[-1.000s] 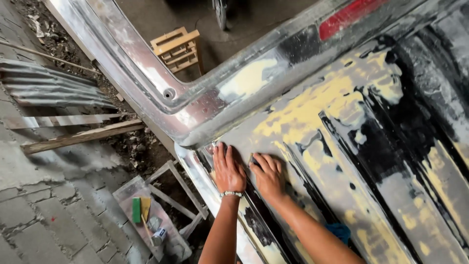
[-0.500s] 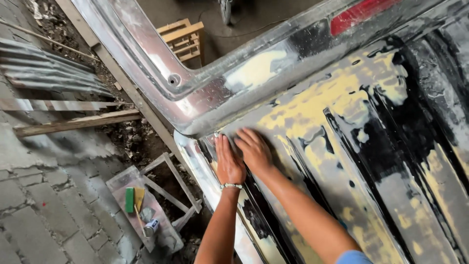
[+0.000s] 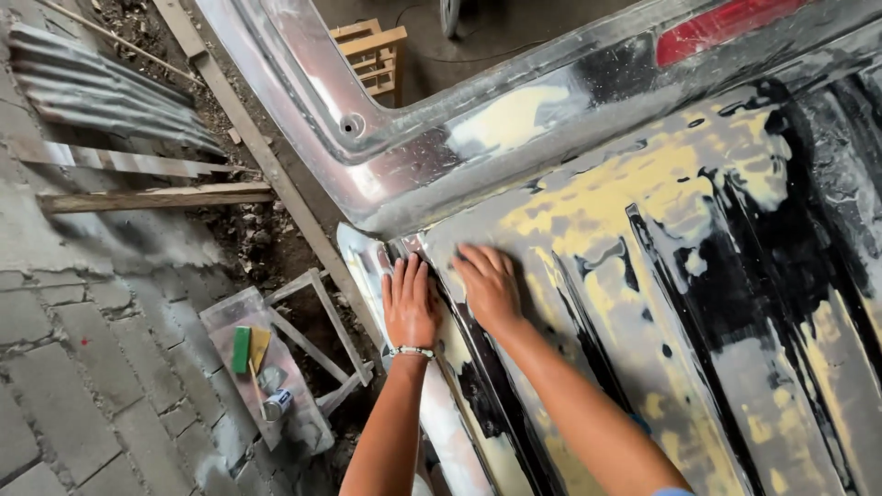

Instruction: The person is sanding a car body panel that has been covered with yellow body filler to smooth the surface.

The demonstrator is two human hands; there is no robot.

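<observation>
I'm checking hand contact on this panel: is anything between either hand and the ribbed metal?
Nothing visible. The left hand and right hand both lie flat, palms down, on the ribbed metal vehicle panel patched with yellow filler; no cloth, pad or tool shows beneath them.

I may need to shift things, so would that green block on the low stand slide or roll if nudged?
The green block looks flat-sided, so it would likely slide, not roll. It seems small, probably light. The stand top looks tilted, so it might slip off.

The ribbed panel (image 3: 661, 276) at right is patchy: black paint, pale yellow filler, bare grey metal. A red lamp (image 3: 726, 28) shows at upper right. At lower left, a green block (image 3: 241, 349) lies beside a yellow one (image 3: 260, 345); grey corrugated sheet (image 3: 101, 92) upper left.
</observation>
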